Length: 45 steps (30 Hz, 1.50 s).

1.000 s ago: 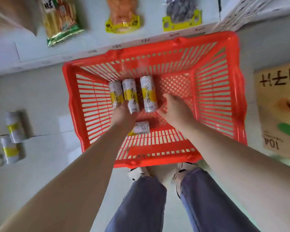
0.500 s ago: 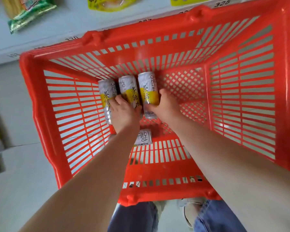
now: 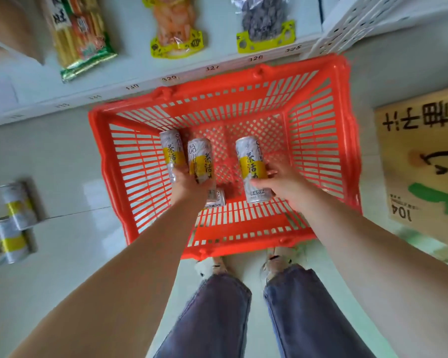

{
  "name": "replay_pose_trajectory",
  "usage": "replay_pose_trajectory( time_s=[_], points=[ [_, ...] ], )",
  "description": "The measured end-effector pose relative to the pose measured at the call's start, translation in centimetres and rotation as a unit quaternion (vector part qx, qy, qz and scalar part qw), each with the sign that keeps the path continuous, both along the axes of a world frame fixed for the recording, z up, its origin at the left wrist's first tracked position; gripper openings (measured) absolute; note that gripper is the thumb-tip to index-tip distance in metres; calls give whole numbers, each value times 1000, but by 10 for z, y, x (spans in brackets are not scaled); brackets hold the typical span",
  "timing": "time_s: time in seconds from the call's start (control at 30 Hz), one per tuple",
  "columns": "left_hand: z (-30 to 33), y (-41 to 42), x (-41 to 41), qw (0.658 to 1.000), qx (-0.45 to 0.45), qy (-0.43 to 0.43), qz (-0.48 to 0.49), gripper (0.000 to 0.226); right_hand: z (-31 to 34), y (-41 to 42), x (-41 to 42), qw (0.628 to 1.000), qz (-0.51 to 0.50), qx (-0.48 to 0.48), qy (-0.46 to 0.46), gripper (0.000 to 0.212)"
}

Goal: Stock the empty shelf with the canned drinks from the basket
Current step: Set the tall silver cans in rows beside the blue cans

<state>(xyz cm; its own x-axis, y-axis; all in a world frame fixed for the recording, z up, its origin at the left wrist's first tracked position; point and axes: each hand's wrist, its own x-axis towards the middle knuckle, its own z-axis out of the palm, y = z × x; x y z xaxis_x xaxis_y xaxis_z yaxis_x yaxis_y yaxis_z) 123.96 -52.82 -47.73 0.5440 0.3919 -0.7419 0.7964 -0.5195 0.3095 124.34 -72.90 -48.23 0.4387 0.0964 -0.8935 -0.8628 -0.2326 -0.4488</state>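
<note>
A red plastic basket (image 3: 318,151) stands on the pale floor in front of my feet. My left hand (image 3: 189,184) grips two white-and-yellow cans (image 3: 186,156) side by side, lifted off the basket floor. My right hand (image 3: 285,184) holds a third can (image 3: 251,166) upright-tilted over the basket's middle. One more can (image 3: 215,198) lies on the basket bottom, mostly hidden behind my left hand. A white shelf (image 3: 130,65) runs along the top of the view.
Snack packets (image 3: 80,34) lie on the shelf. Several cans (image 3: 13,220) stand on the floor at the left edge. A cardboard box (image 3: 422,161) sits right of the basket. A white perforated shelf panel (image 3: 360,19) is at the top right.
Both hands closed on the lying cans and raised them off the basket floor. The right-hand can has moved apart to the right. The view pulled back from the basket.
</note>
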Motion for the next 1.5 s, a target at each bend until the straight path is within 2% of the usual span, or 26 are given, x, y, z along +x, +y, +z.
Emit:
replay_pose_trajectory(
  time_s=[0.3,0.37,0.47,0.57,0.67,0.77,0.93,1.1,1.3,1.5],
  points=[
    [186,22,-40,995,-67,4,68,66,211,9,-52,993,-117,17,12,12],
    [231,33,-57,990,-95,0,100,69,262,13,-70,990,-143,20,7,14],
    [301,56,-88,984,-123,10,127,64,325,20,-104,988,-155,23,8,29],
    [355,87,-125,972,-162,14,172,61,375,28,-141,989,-144,18,-4,29],
    [397,120,-168,961,-184,12,208,62,410,40,-177,993,-119,15,-22,28],
    [430,145,-220,948,-194,-25,252,55,437,57,-208,993,-108,43,-35,23],
    [483,174,-311,911,-231,-71,333,26,485,98,-252,992,-61,87,-62,27],
    [529,225,-364,889,-256,-122,360,39,539,162,-276,990,31,103,-89,31],
    [557,321,-392,869,-269,-172,379,50,571,273,-286,982,96,104,-122,30],
    [597,445,-394,873,-271,-217,341,40,587,402,-289,982,96,103,-129,40]
  ],
)
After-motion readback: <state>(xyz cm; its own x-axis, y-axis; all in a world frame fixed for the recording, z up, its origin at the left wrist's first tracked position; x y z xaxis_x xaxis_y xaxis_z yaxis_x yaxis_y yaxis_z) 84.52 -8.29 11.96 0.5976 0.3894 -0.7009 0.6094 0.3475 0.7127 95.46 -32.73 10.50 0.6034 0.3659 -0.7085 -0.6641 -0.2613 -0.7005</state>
